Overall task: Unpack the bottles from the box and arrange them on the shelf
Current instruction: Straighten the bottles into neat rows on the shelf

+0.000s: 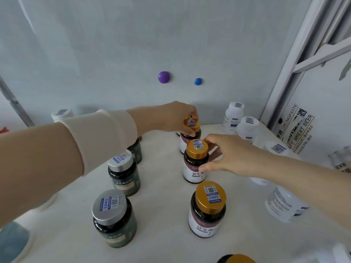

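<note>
White shelf (161,196), bottles upright. Our right hand (225,155) is clamped on the middle gold-cap bottle (195,166). Our left hand (175,118) pinches the rear gold-cap bottle (192,124) just behind it. Silver-cap bottles (123,173) stand to its left.

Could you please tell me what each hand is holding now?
Left hand: grips far gold-capped dark bottle by its cap.
Right hand: holds the middle gold-capped dark bottle.

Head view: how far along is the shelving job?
Done: silver-capped green bottles, white plastic bottles and a near gold-capped dark bottle stand on the white shelf. In hand: left hand pinches the far gold-capped bottle by its cap; right hand grips the middle gold-capped bottle. Left: unclear; no box in view.
</note>
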The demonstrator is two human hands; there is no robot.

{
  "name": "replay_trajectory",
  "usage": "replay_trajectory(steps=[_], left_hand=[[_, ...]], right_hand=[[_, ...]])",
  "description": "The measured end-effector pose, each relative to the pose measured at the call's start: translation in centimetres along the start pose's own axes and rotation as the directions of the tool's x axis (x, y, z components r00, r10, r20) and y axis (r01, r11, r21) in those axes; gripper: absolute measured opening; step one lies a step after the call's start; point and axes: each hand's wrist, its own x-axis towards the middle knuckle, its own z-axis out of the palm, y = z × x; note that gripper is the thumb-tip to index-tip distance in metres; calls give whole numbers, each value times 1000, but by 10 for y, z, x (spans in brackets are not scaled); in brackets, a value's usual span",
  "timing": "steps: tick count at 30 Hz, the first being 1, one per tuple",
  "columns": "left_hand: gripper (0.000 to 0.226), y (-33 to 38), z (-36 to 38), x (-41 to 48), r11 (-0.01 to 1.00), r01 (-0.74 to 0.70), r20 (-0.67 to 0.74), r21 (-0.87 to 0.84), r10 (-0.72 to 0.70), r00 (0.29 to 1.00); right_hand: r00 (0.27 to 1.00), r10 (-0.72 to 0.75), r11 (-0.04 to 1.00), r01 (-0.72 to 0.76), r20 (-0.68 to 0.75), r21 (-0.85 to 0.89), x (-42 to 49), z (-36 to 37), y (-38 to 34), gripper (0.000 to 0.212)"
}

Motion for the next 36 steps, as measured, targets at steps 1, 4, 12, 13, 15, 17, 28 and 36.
replay_trajectory(steps=[1,4,12,13,15,17,28,36], left_hand=[[51,-1,0,0,1000,-1,-4,-4,1,1000],[52,-2,-1,1,1000,3,-7,-8,-3,1000],[55,0,0,1,1000,4,-17,1,-4,1000],[57,1,0,0,1000,3,-20,11,-2,1000],[64,4,-3,-1,999,14,-11,29,-14,1000],[65,8,-9,-6,996,24,9,88,-25,1000],[47,12,-55,-106,891,55,124,450,-123,985],[48,-8,-46,-177,889,119,116,442,-188,975]], right_hand=[[1000,5,1000,-5,-5,-4,1,0,0,52],[1000,18,1000,-18,-2,-3,3,-1,0,52],[1000,31,999,-31,5,-12,5,-2,1,57],[999,39,999,-39,18,-2,4,-2,2,60],[997,66,998,-65,41,-14,-1,-4,2,67],[995,90,993,-87,34,-79,-7,-9,4,72],[989,-62,827,-24,-134,-562,-42,-47,-44,64],[979,-163,807,62,-121,-587,-60,-12,-95,56]])
